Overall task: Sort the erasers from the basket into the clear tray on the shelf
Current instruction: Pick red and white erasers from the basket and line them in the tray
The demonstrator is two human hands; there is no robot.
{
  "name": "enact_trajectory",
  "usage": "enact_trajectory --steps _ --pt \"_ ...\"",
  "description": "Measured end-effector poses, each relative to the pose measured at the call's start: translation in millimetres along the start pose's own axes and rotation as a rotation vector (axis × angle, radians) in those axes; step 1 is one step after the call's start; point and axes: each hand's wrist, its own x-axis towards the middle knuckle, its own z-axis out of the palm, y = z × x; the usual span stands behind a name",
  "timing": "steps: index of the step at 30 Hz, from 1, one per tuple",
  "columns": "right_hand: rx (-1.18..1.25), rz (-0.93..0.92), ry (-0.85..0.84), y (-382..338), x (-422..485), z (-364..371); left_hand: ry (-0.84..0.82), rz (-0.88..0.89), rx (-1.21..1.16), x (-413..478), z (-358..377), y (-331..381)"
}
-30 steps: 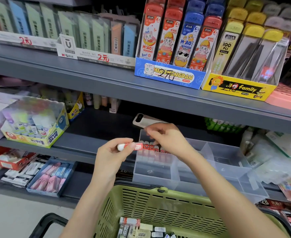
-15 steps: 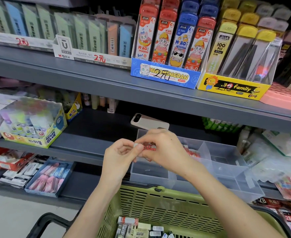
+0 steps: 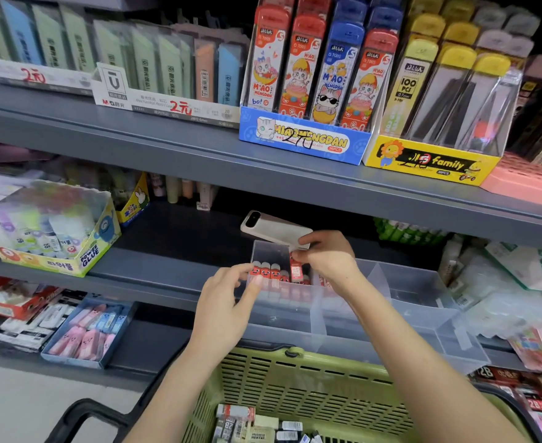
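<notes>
The right hand (image 3: pixel 327 260) pinches a red eraser (image 3: pixel 296 270) upright between thumb and fingertips, in the rear left compartment of the tray (image 3: pixel 343 334). A row (image 3: pixel 267 272) of like red erasers stands just left of it in the same compartment. The left hand (image 3: pixel 228 302) is at the tray's left wall, fingers loosely bent, tips beside the row's left end, holding nothing that shows. The tray's other compartments look bare. It sits on the middle shelf (image 3: pixel 167 270), its front edge over the green basket (image 3: pixel 311 388). More erasers (image 3: pixel 256 423) lie in the basket's bottom, between the forearms.

A phone (image 3: pixel 272 230) lies tilted just behind the tray's back wall, its near end hidden by the right hand. A glue box (image 3: pixel 55 238) stands well to the left. Below it, a blue box (image 3: pixel 87 330) holds pink packets. Plastic-wrapped packs (image 3: pixel 503 292) crowd the tray's right side. The upper shelf (image 3: pixel 167 148) overhangs close above the hands.
</notes>
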Motion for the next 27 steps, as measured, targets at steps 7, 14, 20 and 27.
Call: enact_trajectory --steps 7,14,20,27 --pt "-0.623 -0.077 -0.036 -10.1 0.1 13.6 -0.005 0.001 0.006 0.6 0.7 -0.7" --pt "-0.770 -0.248 -0.033 4.0 -7.5 19.5 -0.003 0.007 0.022 0.6 1.0 -2.0" --pt "-0.794 -0.236 -0.057 4.8 -4.1 23.4 -0.009 0.018 0.022 1.1 1.2 -2.5" --pt "-0.711 -0.321 -0.064 6.3 -16.9 11.8 -0.033 0.012 0.008 -0.3 -1.4 0.4"
